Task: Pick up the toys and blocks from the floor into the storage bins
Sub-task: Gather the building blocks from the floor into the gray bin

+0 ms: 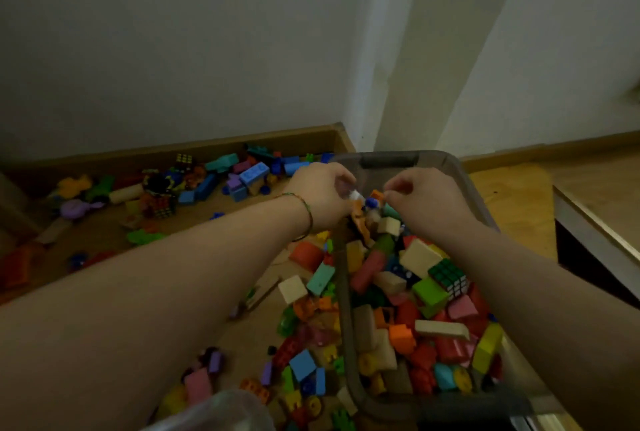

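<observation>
The storage bin [398,408] is heaped with blocks [420,257] nearly to its rim, leaving entry from above only; over its far end the left hand [322,195] and right hand [427,200] meet, both pinching a small toy [370,202]. Loose blocks [242,177] litter the floor [516,202] on the left up to the skirting; right of the bin the floor is bare up to a dark furniture edge [588,257]
</observation>
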